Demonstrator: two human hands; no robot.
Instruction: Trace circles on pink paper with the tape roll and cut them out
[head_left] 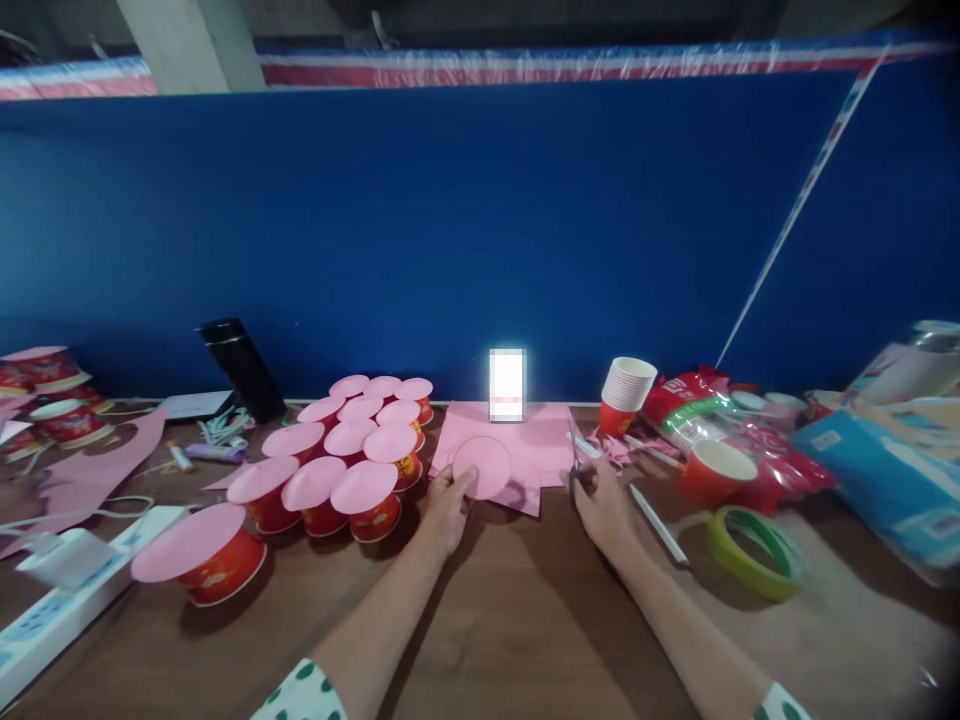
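Observation:
My left hand pinches a cut pink paper circle by its lower left edge, holding it just above a stack of pink paper sheets on the brown table. My right hand is closed on a pair of scissors, blades pointing up and away, right beside the pink sheets. A white pen lies on the table just to the right of that hand.
Several red paper cups capped with pink discs stand to the left, one larger nearer. A cup stack, an open red cup, green tape roll, packaging, a lit phone, power strip and black flask surround the work spot.

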